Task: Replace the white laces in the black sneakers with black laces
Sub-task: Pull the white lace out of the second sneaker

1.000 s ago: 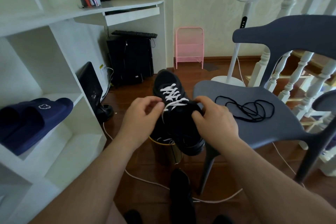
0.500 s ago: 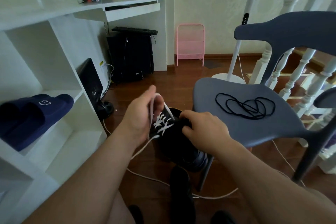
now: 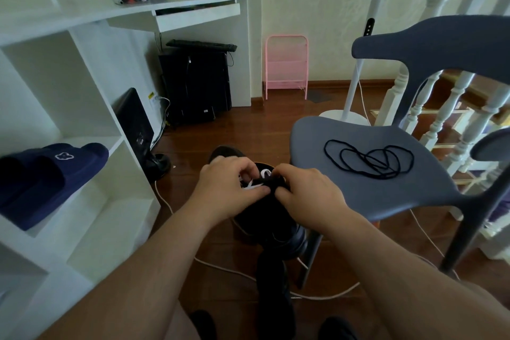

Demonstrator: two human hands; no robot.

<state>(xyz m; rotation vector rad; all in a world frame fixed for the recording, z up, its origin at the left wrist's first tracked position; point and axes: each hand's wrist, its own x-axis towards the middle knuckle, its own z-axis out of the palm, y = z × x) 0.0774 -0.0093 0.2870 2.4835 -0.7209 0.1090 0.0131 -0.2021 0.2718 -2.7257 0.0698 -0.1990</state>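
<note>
A black sneaker (image 3: pixel 269 218) hangs in the air between my hands, over the wooden floor. Its white lace (image 3: pixel 255 181) shows only as a small tangle between my fingers. My left hand (image 3: pixel 226 190) has curled fingers pinching the white lace at the sneaker's top. My right hand (image 3: pixel 306 196) grips the sneaker's upper from the right, fingers curled at the lace area. Black laces (image 3: pixel 369 159) lie coiled on the seat of the grey chair (image 3: pixel 331 130), to the right of my hands. A second black shoe (image 3: pixel 273 292) lies on the floor below.
A white shelf unit (image 3: pixel 91 130) with navy slippers (image 3: pixel 47 174) stands at the left. A desk, black computer case (image 3: pixel 194 85) and pink rack (image 3: pixel 285 66) are behind. A standing fan (image 3: pixel 356 85) and white stair railing (image 3: pixel 452 107) are at the right. A white cable (image 3: pixel 226 270) crosses the floor.
The sneaker has dropped lower and tipped away, hiding most of the lacing. My left hand, which had pulled a lace loop upward, came back down onto the shoe's top beside my right hand.
</note>
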